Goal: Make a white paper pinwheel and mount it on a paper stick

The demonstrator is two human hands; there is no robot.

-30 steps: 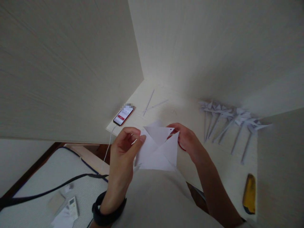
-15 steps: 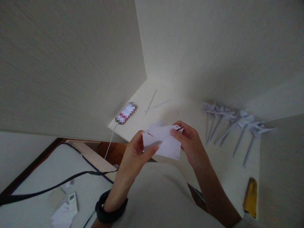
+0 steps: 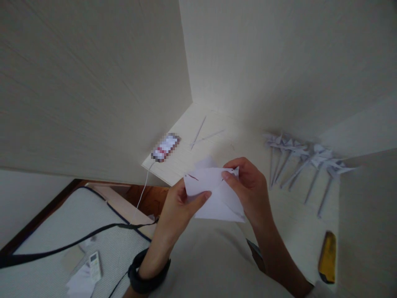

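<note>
A white sheet of paper (image 3: 217, 205) with slits cut in from its corners is held up between my two hands, above my lap. My left hand (image 3: 181, 203) grips its left edge, thumb on the near face and fingers behind. At the upper right corner, my right hand (image 3: 248, 182) pinches the paper between thumb and fingers, close to a slit and a small dark hole. The fingers behind the sheet are mostly hidden. Beyond it, several white paper pinwheels (image 3: 319, 155) on thin rolled-paper sticks lie in a row on the right.
A phone (image 3: 165, 147) on a white cable lies at the tabletop's left edge. Two thin paper sticks (image 3: 198, 131) lie at the back of the white tabletop (image 3: 245, 145). A yellow tool (image 3: 328, 256) sits at right. A remote control (image 3: 95, 265) and papers rest on the bed (image 3: 124, 248). Walls enclose the table.
The paper has tilted so that more of its face shows, its lower edge now nearer to me. My right hand has shifted slightly right and down with its corner.
</note>
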